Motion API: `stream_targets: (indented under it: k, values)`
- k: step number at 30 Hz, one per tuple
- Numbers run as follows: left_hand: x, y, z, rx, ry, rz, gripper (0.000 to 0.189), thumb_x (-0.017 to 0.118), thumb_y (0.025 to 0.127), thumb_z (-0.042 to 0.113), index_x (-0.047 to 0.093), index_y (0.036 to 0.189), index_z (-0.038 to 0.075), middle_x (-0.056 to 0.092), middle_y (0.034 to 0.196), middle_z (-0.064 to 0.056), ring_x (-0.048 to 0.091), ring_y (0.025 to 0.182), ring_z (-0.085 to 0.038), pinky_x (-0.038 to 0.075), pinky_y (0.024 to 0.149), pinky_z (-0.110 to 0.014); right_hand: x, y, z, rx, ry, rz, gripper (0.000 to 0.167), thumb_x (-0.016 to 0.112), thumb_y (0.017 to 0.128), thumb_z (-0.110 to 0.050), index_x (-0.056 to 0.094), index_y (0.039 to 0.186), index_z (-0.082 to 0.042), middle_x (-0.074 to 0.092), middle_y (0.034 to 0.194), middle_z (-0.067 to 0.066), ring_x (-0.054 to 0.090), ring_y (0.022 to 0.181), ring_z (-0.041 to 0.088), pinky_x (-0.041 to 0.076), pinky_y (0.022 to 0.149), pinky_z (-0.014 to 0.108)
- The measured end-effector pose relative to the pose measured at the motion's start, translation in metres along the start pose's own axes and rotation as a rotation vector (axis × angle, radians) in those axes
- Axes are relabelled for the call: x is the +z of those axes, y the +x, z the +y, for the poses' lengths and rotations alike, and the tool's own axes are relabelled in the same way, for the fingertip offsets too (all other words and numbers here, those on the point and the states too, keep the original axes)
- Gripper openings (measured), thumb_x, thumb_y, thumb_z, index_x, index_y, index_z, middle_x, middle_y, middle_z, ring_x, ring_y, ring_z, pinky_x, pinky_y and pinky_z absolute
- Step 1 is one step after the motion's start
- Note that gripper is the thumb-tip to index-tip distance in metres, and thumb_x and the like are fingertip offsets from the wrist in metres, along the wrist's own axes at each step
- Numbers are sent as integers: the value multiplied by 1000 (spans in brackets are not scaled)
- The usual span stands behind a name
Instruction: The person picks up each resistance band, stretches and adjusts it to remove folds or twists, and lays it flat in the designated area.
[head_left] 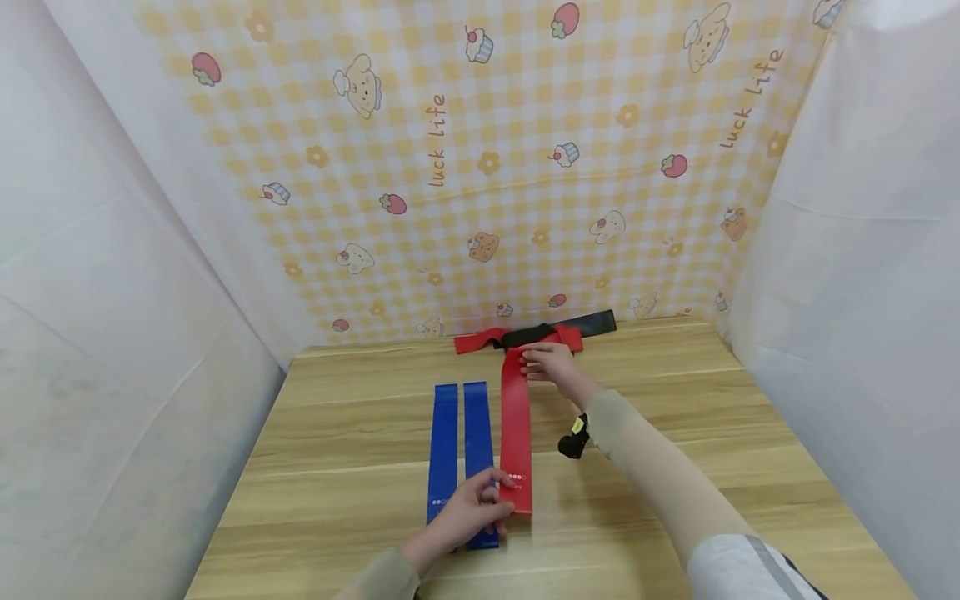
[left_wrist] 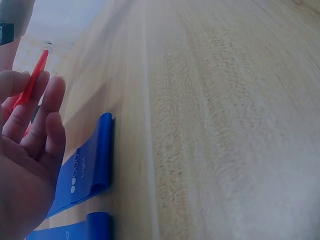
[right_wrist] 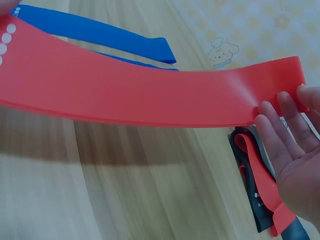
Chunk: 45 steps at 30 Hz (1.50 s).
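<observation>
A red resistance band (head_left: pixel 516 425) is stretched lengthwise between both hands, raised off the table. At its near end, by the printed dots, my left hand (head_left: pixel 467 510) pinches it between thumb and fingers; the left wrist view shows this grip on the red edge (left_wrist: pixel 35 77). My right hand (head_left: pixel 550 364) pinches the far end, with thumb and fingertips on the band (right_wrist: pixel 165 97) in the right wrist view. Two blue resistance bands (head_left: pixel 444 442) (head_left: pixel 477 417) lie flat side by side to the left. My left hand partly covers the nearer ends of these.
Against the patterned back cloth (head_left: pixel 487 208) lies a tangled pile of red bands (head_left: pixel 474 342) and black bands (head_left: pixel 596 322). White cloth walls (head_left: pixel 847 233) stand on both sides of the wooden table (head_left: pixel 337 467). A black device (head_left: pixel 573 443) sits at the right wrist.
</observation>
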<state>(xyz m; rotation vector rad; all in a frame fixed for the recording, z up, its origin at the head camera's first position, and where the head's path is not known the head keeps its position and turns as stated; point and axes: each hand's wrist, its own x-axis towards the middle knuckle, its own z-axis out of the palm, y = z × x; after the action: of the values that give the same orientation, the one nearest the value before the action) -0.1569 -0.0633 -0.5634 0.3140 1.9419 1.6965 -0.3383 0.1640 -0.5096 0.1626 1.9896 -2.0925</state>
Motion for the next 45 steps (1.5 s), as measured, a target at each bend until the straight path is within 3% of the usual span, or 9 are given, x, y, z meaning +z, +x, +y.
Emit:
stream_targets:
  k: [4, 10, 17, 25, 33, 45]
  values:
    - [2, 1, -3, -16, 15, -6, 20, 70, 93, 16, 60, 110, 13, 68, 83, -20, 66, 62, -19, 45, 53, -24, 6, 3, 3, 4, 13, 22, 30, 60, 99, -10, 64, 126, 2, 67, 109, 17, 72, 90, 25, 49, 96, 51]
    - [4, 4, -6, -13, 39, -22, 18, 71, 92, 17, 62, 107, 14, 67, 80, -20, 64, 60, -18, 43, 52, -24, 11, 5, 9, -5, 14, 38, 28, 60, 99, -10, 66, 124, 1, 67, 108, 16, 71, 91, 27, 55, 89, 45]
    - [7, 6, -12, -37, 51, -22, 17, 73, 91, 18, 63, 104, 13, 67, 74, -9, 64, 59, -17, 42, 51, -24, 15, 2, 20, 2, 29, 28, 30, 58, 101, -12, 63, 126, 3, 66, 111, 17, 69, 100, 31, 51, 95, 48]
    - [8, 4, -11, -57, 57, -40, 11, 72, 92, 17, 66, 98, 10, 67, 71, -9, 63, 57, -15, 40, 49, -23, 17, 3, 28, 5, 33, 2, 33, 56, 102, -11, 61, 131, 2, 65, 113, 21, 71, 92, 25, 48, 98, 52]
    - [5, 5, -9, -75, 50, -64, 7, 67, 95, 15, 67, 99, 9, 66, 69, -6, 61, 56, -12, 40, 48, -21, 18, -1, 29, -4, 21, 17, 32, 54, 101, -7, 61, 131, 4, 67, 114, 23, 69, 102, 37, 49, 96, 53]
    - [3, 8, -10, -66, 59, -92, 5, 67, 94, 14, 67, 97, 10, 65, 68, -4, 62, 55, -12, 41, 47, -21, 16, 2, 35, 28, 15, 18, 34, 53, 102, -8, 57, 133, 7, 65, 118, 22, 68, 104, 36, 51, 94, 50]
